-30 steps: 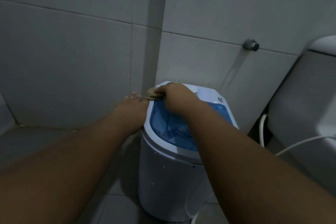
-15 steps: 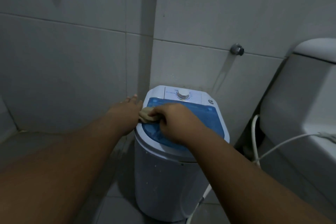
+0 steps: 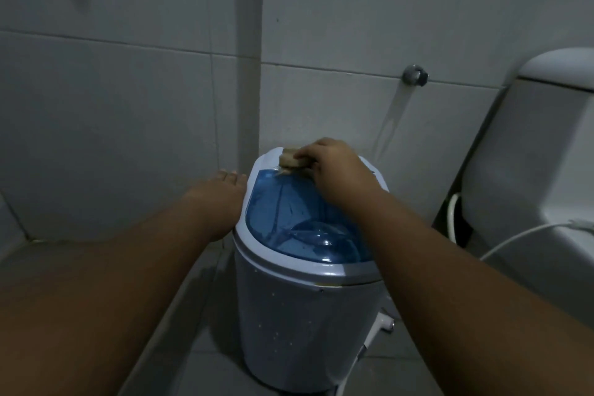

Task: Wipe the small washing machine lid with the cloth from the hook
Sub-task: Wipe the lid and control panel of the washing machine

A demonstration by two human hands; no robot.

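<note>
A small round washing machine [image 3: 299, 325] stands on the floor in the corner, with a see-through blue lid [image 3: 299, 219] on a white top. My right hand [image 3: 340, 167] presses a folded beige cloth [image 3: 291, 160] onto the white panel at the far edge of the lid. My left hand [image 3: 221, 199] rests flat against the machine's left rim, fingers together and pointing away, holding nothing. The control knob is hidden under my right hand.
Grey tiled walls meet in a corner right behind the machine. A white toilet tank [image 3: 533, 151] stands close on the right, with a white hose [image 3: 527, 235] across it. A metal wall fitting [image 3: 414, 74] sticks out above the machine.
My right hand has slid the cloth from the lid's left side up to its far edge. My left hand stays at the left rim.
</note>
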